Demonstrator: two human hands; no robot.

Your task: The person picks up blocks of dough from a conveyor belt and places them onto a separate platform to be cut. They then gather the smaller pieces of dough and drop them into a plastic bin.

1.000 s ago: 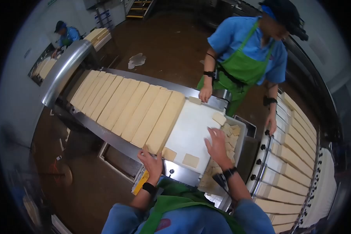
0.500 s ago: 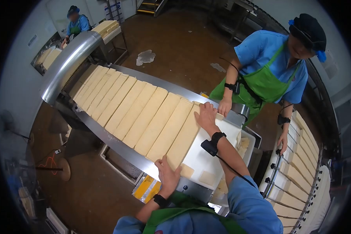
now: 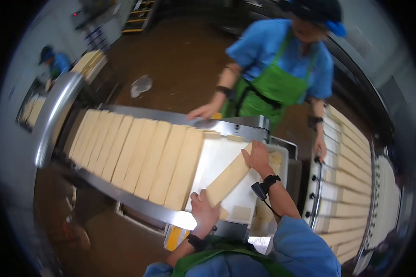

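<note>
A long pale strip of dough (image 3: 231, 179) lies slantwise between my two hands, over the white belt (image 3: 212, 154). My left hand (image 3: 204, 213) is closed on its near end, and my right hand (image 3: 258, 158) grips the far end. To the left, several similar dough strips (image 3: 145, 157) lie side by side across the conveyor, a small gap of bare belt separating them from the held one. A square dough scrap (image 3: 241, 213) rests on the belt near my left hand, and small pieces (image 3: 234, 137) lie along the far edge.
Across the conveyor stands a co-worker in a green apron (image 3: 272, 92), one hand near the far rail. A bin of dough scraps (image 3: 287, 159) is beyond the belt's end. At right, another conveyor (image 3: 351, 184) carries strips. A curved metal cover (image 3: 62, 115) spans the far left end.
Both hands have shifted right with the end strip, now turned slantwise and apart from the row. The co-worker's hand has moved left along the far rail. My view has turned.
</note>
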